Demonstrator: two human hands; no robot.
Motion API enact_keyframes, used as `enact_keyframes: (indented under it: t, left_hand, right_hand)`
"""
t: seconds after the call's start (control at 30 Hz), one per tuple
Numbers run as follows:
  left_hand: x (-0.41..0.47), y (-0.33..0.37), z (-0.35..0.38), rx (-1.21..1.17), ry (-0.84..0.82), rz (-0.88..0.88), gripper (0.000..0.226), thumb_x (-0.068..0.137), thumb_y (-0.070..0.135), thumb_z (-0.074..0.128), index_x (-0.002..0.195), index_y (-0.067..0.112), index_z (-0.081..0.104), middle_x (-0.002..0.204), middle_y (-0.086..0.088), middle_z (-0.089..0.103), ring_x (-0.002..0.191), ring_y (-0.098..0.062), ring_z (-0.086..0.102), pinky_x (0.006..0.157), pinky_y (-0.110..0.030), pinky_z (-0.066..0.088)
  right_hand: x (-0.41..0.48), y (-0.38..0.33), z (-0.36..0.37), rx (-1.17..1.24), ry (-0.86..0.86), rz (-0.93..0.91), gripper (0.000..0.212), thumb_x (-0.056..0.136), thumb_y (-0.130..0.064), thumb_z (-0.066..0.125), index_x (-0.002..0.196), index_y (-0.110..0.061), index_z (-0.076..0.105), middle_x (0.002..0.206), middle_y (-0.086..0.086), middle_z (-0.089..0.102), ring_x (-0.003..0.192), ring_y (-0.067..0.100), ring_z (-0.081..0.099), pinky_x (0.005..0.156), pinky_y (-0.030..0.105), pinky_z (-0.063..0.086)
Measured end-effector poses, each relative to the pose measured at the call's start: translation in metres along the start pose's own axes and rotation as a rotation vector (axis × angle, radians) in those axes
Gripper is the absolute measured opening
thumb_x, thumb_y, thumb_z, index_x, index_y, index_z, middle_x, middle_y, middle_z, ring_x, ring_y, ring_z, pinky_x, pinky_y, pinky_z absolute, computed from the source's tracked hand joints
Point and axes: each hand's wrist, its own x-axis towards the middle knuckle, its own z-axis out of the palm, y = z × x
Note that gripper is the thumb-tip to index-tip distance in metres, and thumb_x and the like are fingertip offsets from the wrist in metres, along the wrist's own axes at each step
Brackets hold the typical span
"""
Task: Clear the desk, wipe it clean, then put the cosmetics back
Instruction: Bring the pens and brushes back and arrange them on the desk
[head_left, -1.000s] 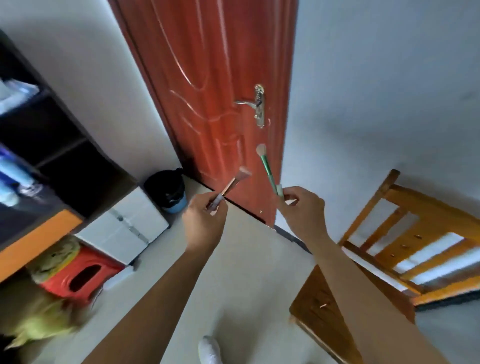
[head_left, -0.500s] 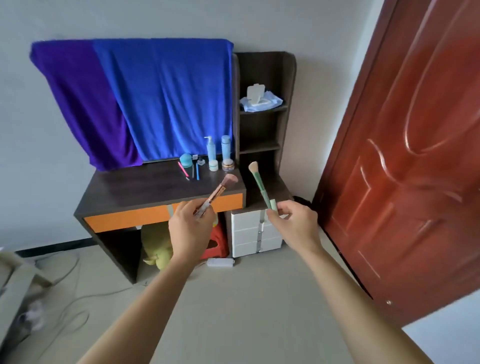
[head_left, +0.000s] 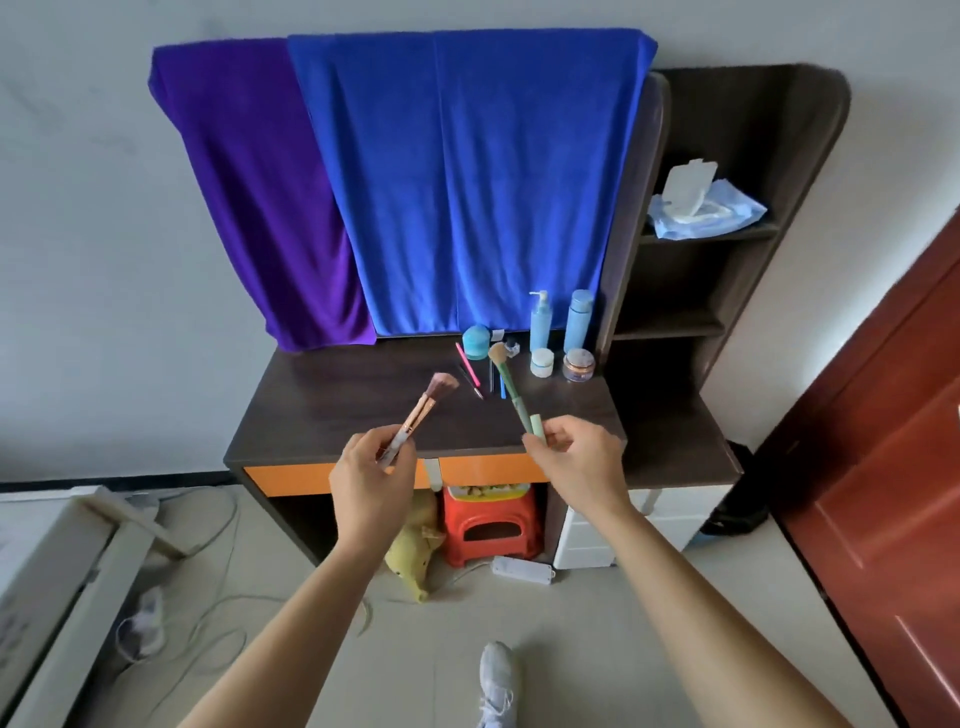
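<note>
Left hand (head_left: 371, 467) pinches a pink brush (head_left: 426, 408) by its handle, bristles up. Right hand (head_left: 576, 462) pinches a green brush (head_left: 511, 387) the same way. Both hover over the desk (head_left: 337, 410) edge. Bottles (head_left: 540, 322) and jars (head_left: 542, 362) already sit past the right hand, so I'd guess only these brushes are left.

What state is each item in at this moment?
left hand: holds the rose-gold brush, bristles up
right hand: holds the green brush, bristles up
pump bottle: upright on the desk
capped bottle: upright beside it
white jar: lid on
wipes pack: flap open, on the shelf
pink pencil: lying flat on the desk
orange drawer: shut
</note>
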Motion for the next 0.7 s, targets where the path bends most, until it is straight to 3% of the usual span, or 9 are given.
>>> enact_keyframes:
  t: [0.2, 0.47, 0.6, 0.7]
  left_hand:
    - [0.132, -0.005, 0.048, 0.062, -0.031, -0.058, 0.027, 0.089, 0.021, 0.063, 0.079, 0.045, 0.06, 0.079, 0.006, 0.063, 0.074, -0.005, 0.058, 0.066, -0.028, 0.038]
    - [0.254, -0.043, 0.088, 0.131, -0.077, -0.115, 0.012, 0.087, 0.02, 0.063, 0.088, 0.031, 0.07, 0.077, 0.006, 0.06, 0.073, -0.005, 0.056, 0.067, -0.028, 0.034]
    - [0.299, -0.089, 0.117, 0.179, -0.182, -0.188, 0.01, 0.088, 0.018, 0.063, 0.091, 0.022, 0.072, 0.079, 0.003, 0.063, 0.073, -0.013, 0.056, 0.067, -0.028, 0.035]
    - [0.324, -0.125, 0.14, 0.228, -0.308, -0.26, 0.012, 0.088, 0.019, 0.062, 0.093, 0.019, 0.072, 0.084, -0.002, 0.067, 0.078, -0.023, 0.058, 0.068, -0.029, 0.036]
  right_hand:
    - [0.136, 0.001, 0.062, 0.034, -0.052, 0.064, 0.011, 0.08, -0.037, 0.074, 0.082, -0.026, 0.076, 0.068, -0.019, 0.069, 0.07, -0.005, 0.063, 0.062, 0.005, 0.041]
    - [0.25, -0.002, 0.131, -0.022, -0.158, 0.163, 0.01, 0.078, -0.039, 0.073, 0.072, -0.034, 0.066, 0.068, -0.021, 0.068, 0.071, -0.003, 0.064, 0.068, 0.016, 0.049]
    - [0.276, 0.018, 0.176, -0.082, -0.211, 0.267, 0.014, 0.076, -0.039, 0.074, 0.067, -0.035, 0.063, 0.062, -0.025, 0.064, 0.066, -0.008, 0.061, 0.06, 0.006, 0.04]
    - [0.28, 0.037, 0.208, -0.138, -0.24, 0.389, 0.015, 0.076, -0.039, 0.073, 0.067, -0.03, 0.065, 0.057, -0.026, 0.063, 0.061, -0.008, 0.061, 0.058, 0.006, 0.039]
